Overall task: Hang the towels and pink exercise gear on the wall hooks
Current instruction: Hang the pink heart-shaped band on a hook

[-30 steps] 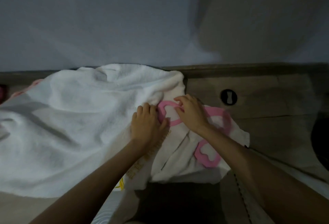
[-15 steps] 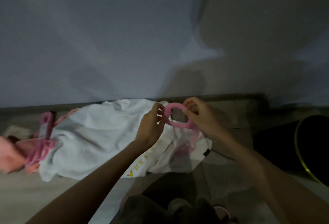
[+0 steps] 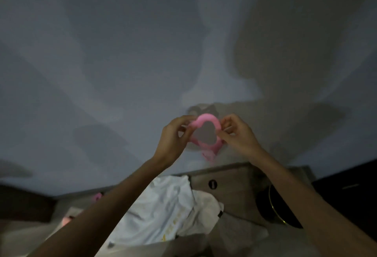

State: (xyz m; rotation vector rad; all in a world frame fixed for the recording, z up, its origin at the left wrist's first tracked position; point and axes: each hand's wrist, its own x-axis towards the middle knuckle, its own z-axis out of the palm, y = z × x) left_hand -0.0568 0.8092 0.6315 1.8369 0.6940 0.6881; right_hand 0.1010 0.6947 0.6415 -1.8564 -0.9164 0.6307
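A pink exercise band (image 3: 206, 118) with a loop handle is raised in front of the grey wall (image 3: 102, 52). My left hand (image 3: 173, 140) pinches the loop's left side and my right hand (image 3: 238, 134) pinches its right side. The rest of the band hangs below the loop. White towels (image 3: 163, 211) lie crumpled on the wooden surface (image 3: 234, 177) below. More pink gear (image 3: 97, 196) shows dimly at the left. No hook is visible on the wall.
A black round object with a gold rim (image 3: 273, 205) sits at the right on the surface. A small black oval hole (image 3: 212, 184) marks the wood near the wall. Something pinkish (image 3: 66, 220) lies at the lower left. The room is dim.
Both hands lifted the pink loop off the towels and raised it up in front of the wall. My view tilted upward, so the towels now sit low in the frame.
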